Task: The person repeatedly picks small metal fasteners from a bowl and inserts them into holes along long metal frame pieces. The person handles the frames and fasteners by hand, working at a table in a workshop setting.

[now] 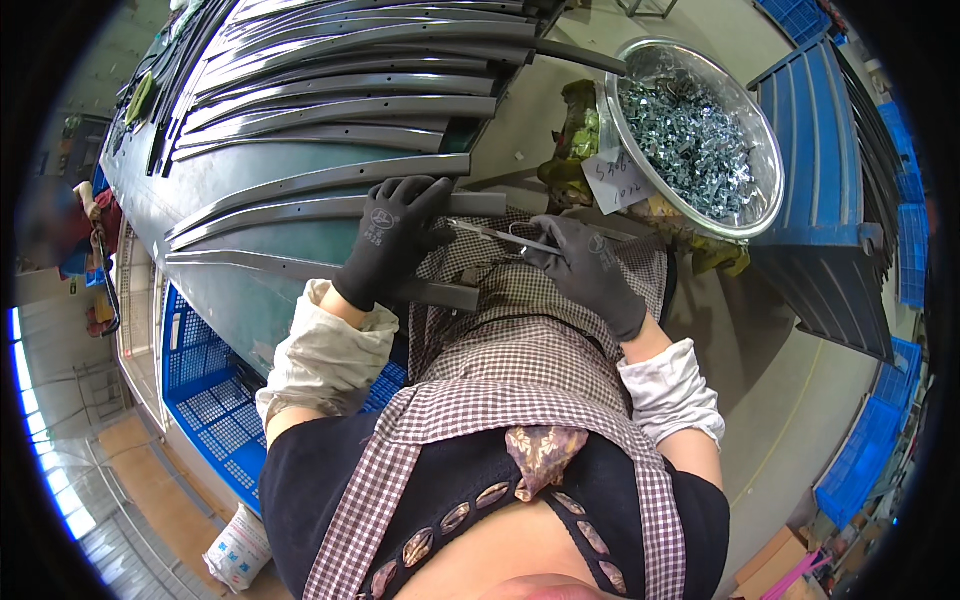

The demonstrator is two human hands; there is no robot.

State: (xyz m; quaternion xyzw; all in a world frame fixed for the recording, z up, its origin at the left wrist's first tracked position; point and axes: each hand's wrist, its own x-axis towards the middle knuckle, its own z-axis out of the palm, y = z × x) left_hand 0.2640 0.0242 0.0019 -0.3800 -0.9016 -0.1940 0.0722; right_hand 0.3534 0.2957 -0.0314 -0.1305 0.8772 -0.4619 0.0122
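My left hand (392, 236), in a black glove, is closed around a dark curved strip (482, 205) near its end, which sticks out past the fingers. Below that hand, another dark strip (448, 295) also reaches over the table edge. In my right hand (592, 268), gloved alike, is a slim metal tool (518, 240) that looks like pliers. Its tip points left, close to my left fingers; whether it grips anything is too small to tell. Both hands are above the lap of my checked apron (530, 330).
Many curved dark strips (340, 70) lie in rows on the green table (290, 165). A big round metal basin (775, 185) of small shiny clips stands at the right, with a paper tag (615, 182). Beyond it is a blue metal bin (815, 130); a blue crate (205, 400) sits left.
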